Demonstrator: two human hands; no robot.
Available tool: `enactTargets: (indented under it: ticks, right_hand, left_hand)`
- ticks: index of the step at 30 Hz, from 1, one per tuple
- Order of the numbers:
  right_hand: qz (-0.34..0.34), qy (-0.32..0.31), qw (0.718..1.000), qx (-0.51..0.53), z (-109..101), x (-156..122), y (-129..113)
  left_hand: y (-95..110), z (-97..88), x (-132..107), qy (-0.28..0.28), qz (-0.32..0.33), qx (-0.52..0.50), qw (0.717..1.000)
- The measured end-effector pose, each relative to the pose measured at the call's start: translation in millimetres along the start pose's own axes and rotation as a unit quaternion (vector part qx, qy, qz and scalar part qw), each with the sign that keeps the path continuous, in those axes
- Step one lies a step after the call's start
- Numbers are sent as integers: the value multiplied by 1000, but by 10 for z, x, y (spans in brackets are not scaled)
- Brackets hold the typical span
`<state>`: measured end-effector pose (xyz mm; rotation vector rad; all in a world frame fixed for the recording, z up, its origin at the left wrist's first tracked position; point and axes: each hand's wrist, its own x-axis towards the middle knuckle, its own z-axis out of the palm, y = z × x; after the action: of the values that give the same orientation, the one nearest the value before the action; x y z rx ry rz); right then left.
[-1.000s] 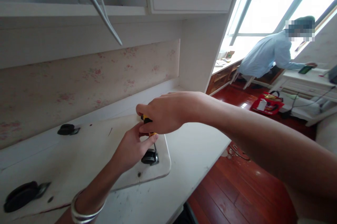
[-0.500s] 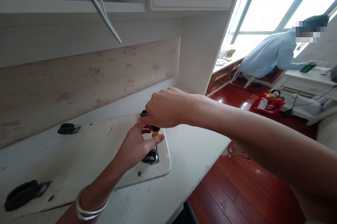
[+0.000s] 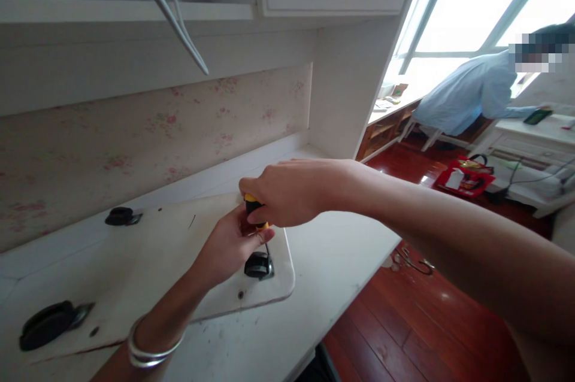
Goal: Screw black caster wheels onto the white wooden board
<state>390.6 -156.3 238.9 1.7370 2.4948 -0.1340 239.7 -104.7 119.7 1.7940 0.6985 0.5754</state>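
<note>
My right hand (image 3: pixel 287 193) is closed around the yellow and black handle of a screwdriver (image 3: pixel 254 209), held upright with its shaft pointing down at a black caster wheel (image 3: pixel 258 264). That wheel sits at the near right corner of a white board (image 3: pixel 148 268) lying flat on the white desk. My left hand (image 3: pixel 229 244), a silver bangle on its wrist, rests on the board beside the wheel, its fingers touching the screwdriver's shaft just under the handle.
Two more black caster wheels sit on the board, one at the far left (image 3: pixel 121 215) and one at the near left (image 3: pixel 47 323). A floral wall panel rises behind the desk (image 3: pixel 323 268). Another person in a light blue shirt (image 3: pixel 467 94) leans over a white table by the window.
My right hand has turned on the screwdriver handle and dropped slightly, with the tool staying over the same wheel. The left hand stays beside it.
</note>
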Motion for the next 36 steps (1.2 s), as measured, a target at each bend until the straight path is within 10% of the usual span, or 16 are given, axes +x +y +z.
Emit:
enactTargets:
  ticks: [7, 26, 31, 36]
  right_hand:
    - [2, 34, 999, -36, -8, 25, -41]
    - [7, 38, 998, -58, 22, 17, 11]
    - [11, 38, 997, -67, 2, 15, -3]
    - [0, 39, 998, -43, 11, 26, -15]
  left_hand:
    - [16, -1, -14, 75, -5, 62, 995]
    - [-44, -24, 12, 56, -18, 55, 997]
    - [-26, -51, 15, -33, -10, -28, 999]
    - [-53, -40, 21, 28, -25, 6, 999]
